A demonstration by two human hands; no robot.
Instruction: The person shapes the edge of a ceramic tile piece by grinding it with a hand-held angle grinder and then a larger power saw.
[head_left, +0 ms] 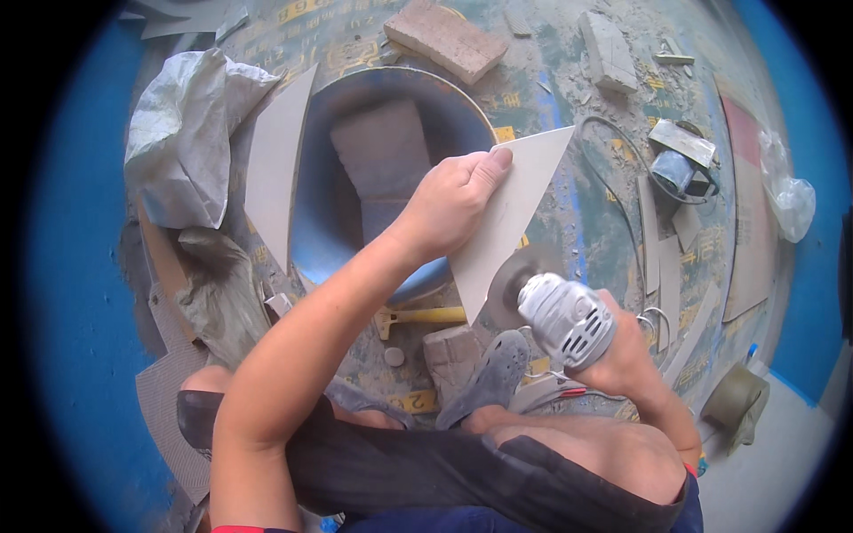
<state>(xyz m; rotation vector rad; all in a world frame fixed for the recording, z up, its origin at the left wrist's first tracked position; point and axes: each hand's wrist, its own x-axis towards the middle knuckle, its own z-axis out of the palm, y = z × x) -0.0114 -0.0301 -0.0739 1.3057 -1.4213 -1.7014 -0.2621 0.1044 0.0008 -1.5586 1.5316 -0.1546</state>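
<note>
My left hand (453, 200) grips a pale, flat tile piece (522, 182) with a sharply angled corner, thumb on its upper face, over the rim of a blue round tub (317, 251). A block (378, 142) lies inside the tub. My right hand (620, 355) is closed on a white-grey angle grinder (569, 322), whose blurred disc (508, 286) is beside the tile's lower corner; whether they touch, I cannot tell. Beneath them are a yellow-handled hammer (426, 316), a stone block (449, 367) and my shoe (493, 364).
Tile offcuts (271, 169) and a white sack (178, 133) lie left. Bricks (444, 35) are at the back. A cable (635, 231), a small tool (680, 173), long strips (649, 240), a board (746, 258) and an olive roll (733, 400) lie right, on a dusty covered floor.
</note>
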